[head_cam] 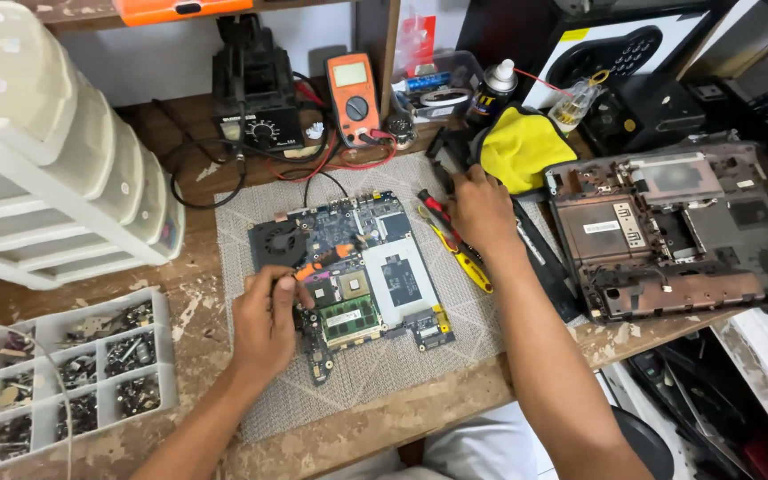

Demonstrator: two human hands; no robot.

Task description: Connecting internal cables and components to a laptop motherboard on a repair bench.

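A person's left hand (264, 322) pinches a small orange-handled screwdriver (324, 262) over a blue laptop motherboard (362, 271), which lies on a grey woven mat (482, 329) at the centre of a worn wooden bench. At two o'clock from the board, the right hand (482, 209) rests fingers-down on red and yellow tools (455, 244); its grip cannot be told. A yellow cloth (526, 147) sits just beyond, a stripped laptop chassis (677, 227) at three o'clock, a compartmented screw tray (73, 373) at eight.
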